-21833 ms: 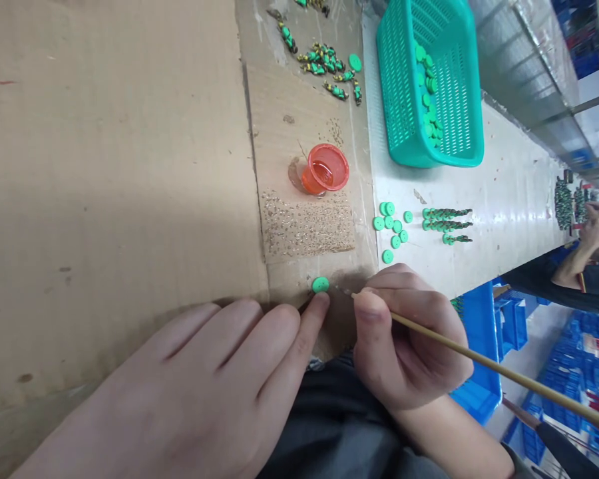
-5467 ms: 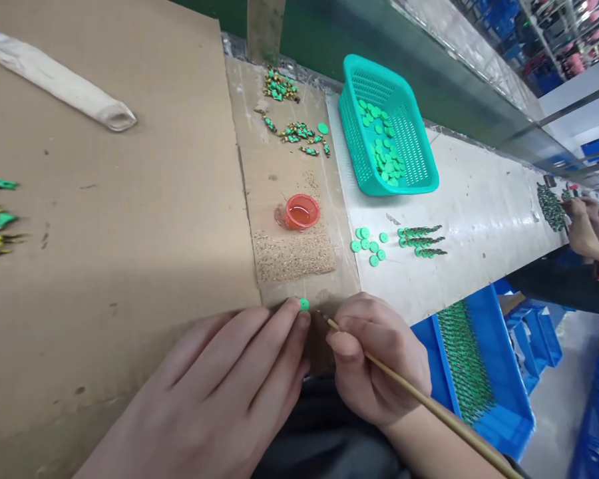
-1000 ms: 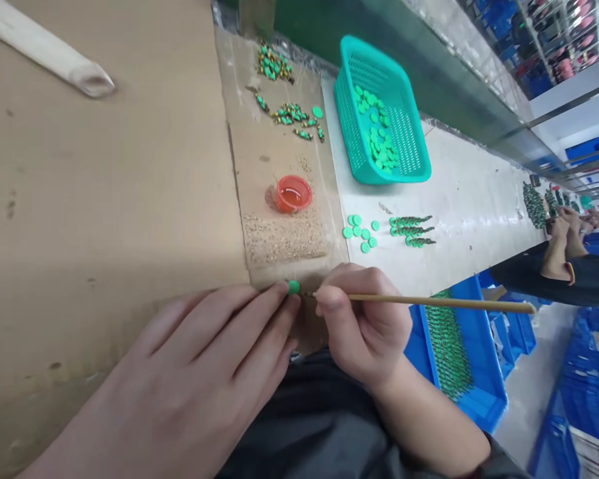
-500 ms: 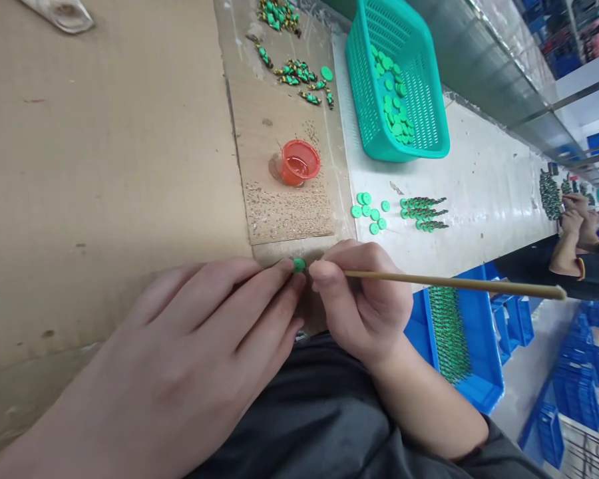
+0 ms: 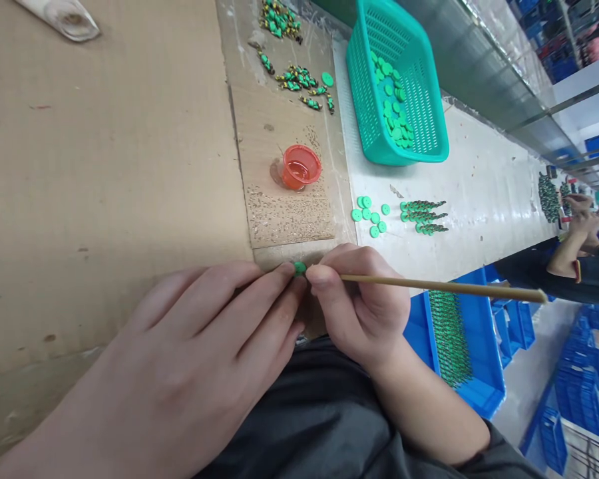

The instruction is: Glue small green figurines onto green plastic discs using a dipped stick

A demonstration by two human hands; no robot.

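Observation:
My left hand pinches a small green disc between thumb and fingertips at the table's near edge. Closed around a thin wooden stick, my right hand is right beside the disc. The stick's far end points off to the right; its working tip is hidden by my fingers, so I cannot tell whether it touches the disc. Ahead of my hands a red cup holds some clear liquid. Loose green discs lie to the right, near short rows of small figures on green bases.
A green plastic basket holding more discs stands at the back. Small painted figures are piled on the cardboard. A blue bin full of finished-looking pieces is at the right. Another person's hands work farther along the bench.
The stick's far end has shifted slightly left and dipped a little. Both hands keep their grips close together, and the whole view has moved slightly.

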